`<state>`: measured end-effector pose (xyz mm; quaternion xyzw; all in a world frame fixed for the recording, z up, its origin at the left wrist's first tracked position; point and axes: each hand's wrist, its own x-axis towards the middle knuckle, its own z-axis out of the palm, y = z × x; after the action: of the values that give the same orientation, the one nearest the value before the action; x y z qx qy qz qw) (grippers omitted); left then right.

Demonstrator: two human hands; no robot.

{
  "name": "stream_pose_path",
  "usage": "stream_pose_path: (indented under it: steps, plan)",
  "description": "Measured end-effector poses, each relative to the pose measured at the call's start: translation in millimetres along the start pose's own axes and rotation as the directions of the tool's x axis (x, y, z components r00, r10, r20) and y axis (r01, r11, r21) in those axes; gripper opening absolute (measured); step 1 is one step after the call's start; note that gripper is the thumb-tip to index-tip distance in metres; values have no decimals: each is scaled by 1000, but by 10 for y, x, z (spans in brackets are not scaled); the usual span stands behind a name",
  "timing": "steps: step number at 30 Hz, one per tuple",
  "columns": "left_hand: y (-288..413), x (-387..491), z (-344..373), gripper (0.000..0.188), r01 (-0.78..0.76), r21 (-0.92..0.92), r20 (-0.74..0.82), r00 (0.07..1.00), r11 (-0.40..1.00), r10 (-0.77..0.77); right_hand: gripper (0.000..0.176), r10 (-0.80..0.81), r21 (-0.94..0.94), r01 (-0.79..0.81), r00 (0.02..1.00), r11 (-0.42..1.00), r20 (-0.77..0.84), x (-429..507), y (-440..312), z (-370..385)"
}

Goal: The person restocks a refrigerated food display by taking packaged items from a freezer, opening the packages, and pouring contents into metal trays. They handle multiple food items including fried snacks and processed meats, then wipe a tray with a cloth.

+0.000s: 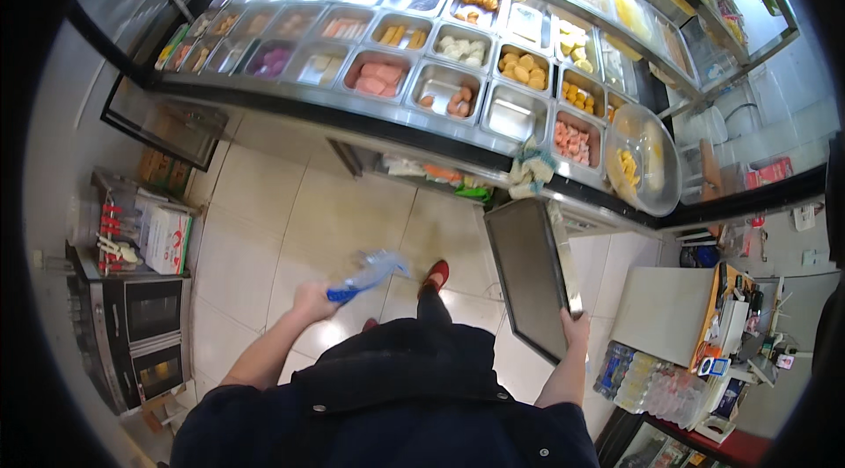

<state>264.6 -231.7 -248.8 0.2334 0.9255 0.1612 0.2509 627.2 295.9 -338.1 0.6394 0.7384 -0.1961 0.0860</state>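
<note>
A clear plastic bag with blue print [370,276] is gripped in my left hand [315,301], held out over the tiled floor. My right hand [575,328] is closed on the edge of a dark-panelled cabinet door [528,270], which stands open below the counter. Left of that door, bags and a green item [474,192] show inside the low compartment. Above, the refrigerated counter holds metal pans of food, among them pink slices [377,78], brown balls [460,101] and cut pink pieces [572,142]. What the bag contains cannot be made out.
A crumpled cloth [531,169] hangs on the counter's edge beside a clear plastic bowl [643,161] of yellow food. Another glass door [162,118] is open at left, above a black oven [155,336]. Wrapped bottles [650,382] stand at right, by a white cabinet [660,309].
</note>
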Motion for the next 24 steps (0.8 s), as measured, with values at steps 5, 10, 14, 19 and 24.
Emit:
stream_pose_path:
  steps: [5,10,14,19,24]
  plan:
    - [-788,-917,-182,19,51,-119,-214,974,992,-76,83,-87,0,87,996,996,20,-703,-145,243]
    - [-1363,-1784,-303,22,200,-130,-243,943,971,-227,103,-274,-47,272,960,961,-62,-1440,-287,784]
    - [-1506,-2128,-373,22,267,-130,-214,933,955,-290,104,-354,85,348,933,934,68,-1914,-545,1118]
    - [-1391,-2291,-475,21,231,-16,-120,965,973,-231,84,-594,103,585,797,804,108,-2476,-1064,1366]
    - [-1065,-2191,-606,23,82,44,15,996,996,-83,26,-711,138,704,653,697,261,-2754,-1424,1081]
